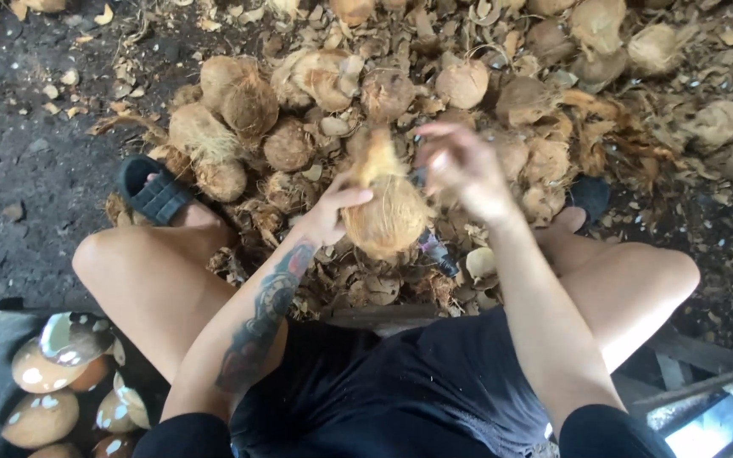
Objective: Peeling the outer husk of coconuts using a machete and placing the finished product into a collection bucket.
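You are working in soft, even daylight with weak shadows. Your right hand [460, 165] is smeared by motion blur above the coconut [390, 219], which stays fairly sharp. Left of the coconut, wet peeled coconuts [48, 386] glare white.

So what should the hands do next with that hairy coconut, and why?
Probably pull off the fibre tuft on top. The left hand steadies the coconut, whose brown husk tuft sticks up, and the right hand is blurred just beside it, apparently in motion.
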